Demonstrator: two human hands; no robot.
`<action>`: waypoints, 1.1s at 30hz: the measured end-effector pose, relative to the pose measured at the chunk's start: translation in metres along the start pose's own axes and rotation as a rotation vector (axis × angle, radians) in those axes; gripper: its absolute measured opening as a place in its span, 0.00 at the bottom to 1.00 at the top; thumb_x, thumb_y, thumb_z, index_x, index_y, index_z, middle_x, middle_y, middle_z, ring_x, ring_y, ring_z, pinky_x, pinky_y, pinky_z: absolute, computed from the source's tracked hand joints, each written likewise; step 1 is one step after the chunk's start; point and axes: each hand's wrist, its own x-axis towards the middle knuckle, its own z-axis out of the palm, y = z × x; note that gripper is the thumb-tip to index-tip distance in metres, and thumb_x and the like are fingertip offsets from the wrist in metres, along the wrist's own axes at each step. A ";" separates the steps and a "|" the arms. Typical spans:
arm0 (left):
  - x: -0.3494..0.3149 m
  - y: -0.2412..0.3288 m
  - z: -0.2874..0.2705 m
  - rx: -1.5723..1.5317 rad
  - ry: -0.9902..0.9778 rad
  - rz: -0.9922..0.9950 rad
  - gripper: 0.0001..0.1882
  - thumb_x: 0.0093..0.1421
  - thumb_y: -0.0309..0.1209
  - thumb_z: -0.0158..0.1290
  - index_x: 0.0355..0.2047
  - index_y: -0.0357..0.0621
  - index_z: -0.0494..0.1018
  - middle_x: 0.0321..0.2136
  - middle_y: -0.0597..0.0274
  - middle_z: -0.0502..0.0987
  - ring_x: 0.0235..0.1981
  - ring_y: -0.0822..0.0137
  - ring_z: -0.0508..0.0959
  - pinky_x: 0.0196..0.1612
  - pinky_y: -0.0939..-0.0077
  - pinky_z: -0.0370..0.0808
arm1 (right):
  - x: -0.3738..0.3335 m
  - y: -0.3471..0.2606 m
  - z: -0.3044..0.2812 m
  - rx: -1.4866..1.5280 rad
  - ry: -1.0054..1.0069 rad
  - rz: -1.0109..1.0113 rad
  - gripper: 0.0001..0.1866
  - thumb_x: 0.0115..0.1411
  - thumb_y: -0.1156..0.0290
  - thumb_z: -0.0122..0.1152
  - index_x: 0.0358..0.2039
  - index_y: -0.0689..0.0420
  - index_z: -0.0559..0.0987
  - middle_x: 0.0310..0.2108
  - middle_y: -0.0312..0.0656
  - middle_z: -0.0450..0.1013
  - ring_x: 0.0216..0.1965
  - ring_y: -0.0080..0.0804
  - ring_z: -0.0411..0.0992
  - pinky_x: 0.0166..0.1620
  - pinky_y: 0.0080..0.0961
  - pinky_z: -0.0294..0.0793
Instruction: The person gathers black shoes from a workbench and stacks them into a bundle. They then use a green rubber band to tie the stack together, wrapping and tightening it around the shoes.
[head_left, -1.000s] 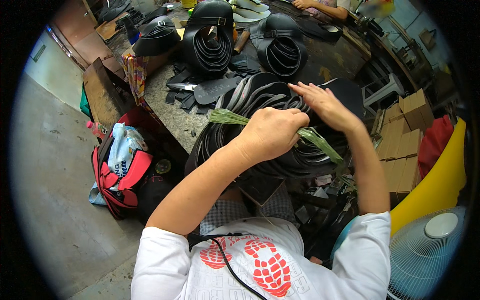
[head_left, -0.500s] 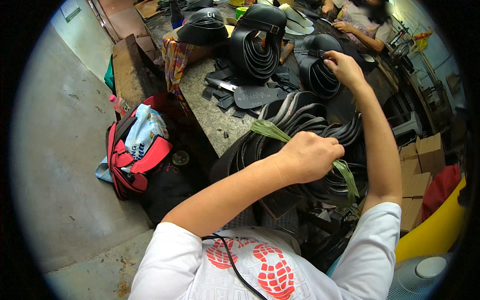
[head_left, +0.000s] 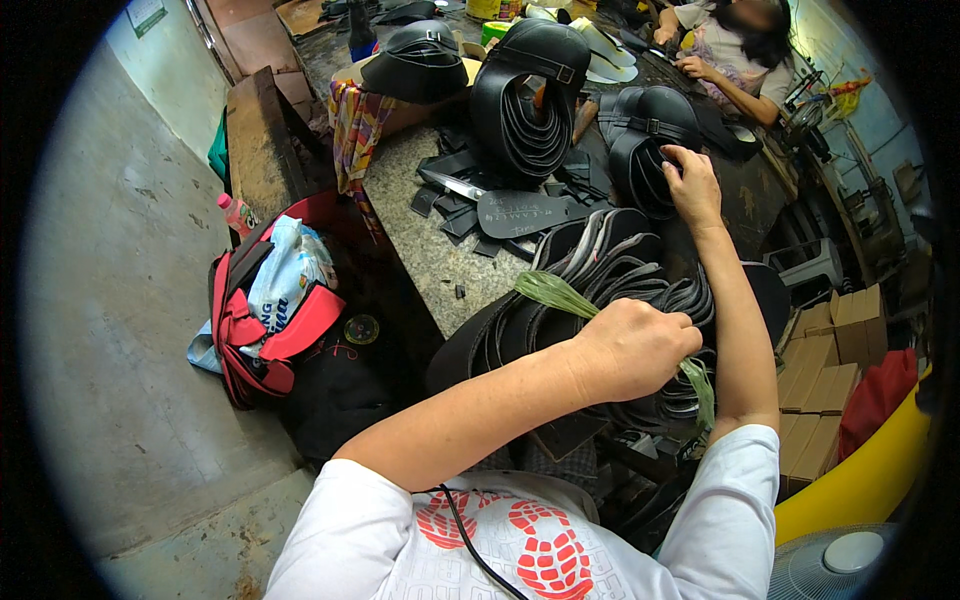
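My left hand (head_left: 640,345) is closed round a green plastic strip (head_left: 552,291), whose ends stick out on both sides of the fist. Below and around that hand lies a large pile of black strap pieces (head_left: 600,262) with grey edges. Farther out, my right hand (head_left: 695,188) has its thumb and forefinger apart at the right edge of a nested stack of black buckled straps (head_left: 636,172). Nothing shows held in it. Left of that stands another rolled stack of black buckled straps (head_left: 520,120). A dark sole-shaped template (head_left: 525,213) rests between the stacks and the pile.
Black scraps (head_left: 455,190) and a metal blade (head_left: 452,184) lie on the stone-topped table (head_left: 450,285). A red bag (head_left: 238,330) is at the left, cardboard boxes (head_left: 815,385) and a fan (head_left: 835,565) at the right. Across the table sits another person (head_left: 735,70).
My right hand has come off the buckle and moved down to the stack's right edge. My left hand, still on the green strip, appears slightly lower, as the whole view has shifted a little.
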 end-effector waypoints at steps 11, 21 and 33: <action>0.000 0.001 0.000 -0.034 0.007 -0.005 0.09 0.51 0.28 0.59 0.34 0.45 0.75 0.31 0.60 0.77 0.30 0.56 0.83 0.31 0.64 0.80 | 0.000 0.008 0.006 0.200 0.139 -0.141 0.15 0.58 0.76 0.60 0.47 0.57 0.80 0.46 0.47 0.77 0.51 0.46 0.74 0.57 0.37 0.71; 0.002 0.003 -0.003 -0.036 -0.060 -0.019 0.11 0.49 0.28 0.61 0.35 0.45 0.75 0.32 0.61 0.78 0.30 0.57 0.82 0.31 0.64 0.78 | -0.013 -0.003 -0.001 -0.143 -0.012 -0.198 0.30 0.55 0.53 0.68 0.54 0.57 0.76 0.56 0.50 0.70 0.59 0.49 0.66 0.61 0.39 0.67; 0.003 0.002 -0.005 -0.038 -0.062 -0.029 0.10 0.50 0.28 0.60 0.34 0.45 0.75 0.31 0.61 0.77 0.29 0.57 0.82 0.31 0.64 0.78 | -0.006 -0.003 -0.010 -0.266 -0.377 -0.044 0.43 0.48 0.66 0.73 0.65 0.50 0.66 0.52 0.47 0.72 0.55 0.47 0.70 0.60 0.41 0.69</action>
